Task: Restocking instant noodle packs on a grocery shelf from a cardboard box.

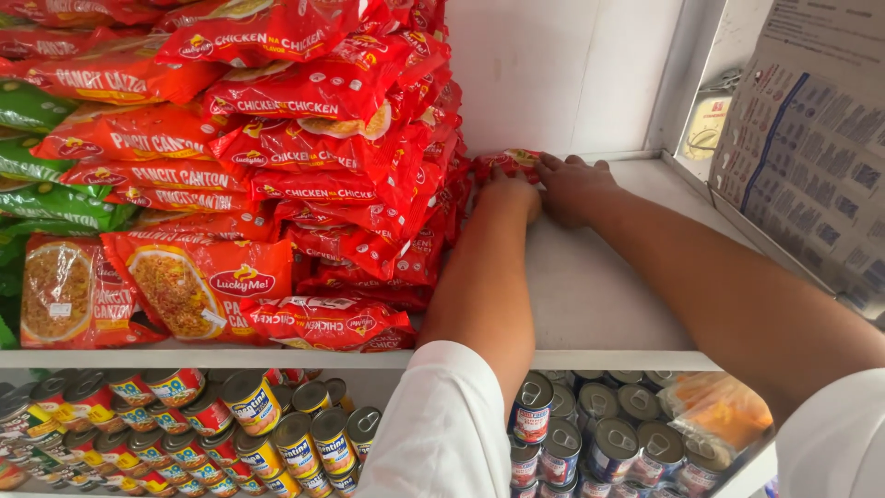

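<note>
Both hands reach to the back of the white shelf [599, 295]. Left hand [510, 195] and right hand [570, 184] grasp a red noodle packet [505, 162] beside the stacked red noodle packets [350, 138].

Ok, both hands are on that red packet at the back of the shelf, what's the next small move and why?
Probably slide the red packet left against the noodle stack. Both the left hand and right hand rest on it near the back wall, and it lies apart from the stack on bare shelf.
</note>
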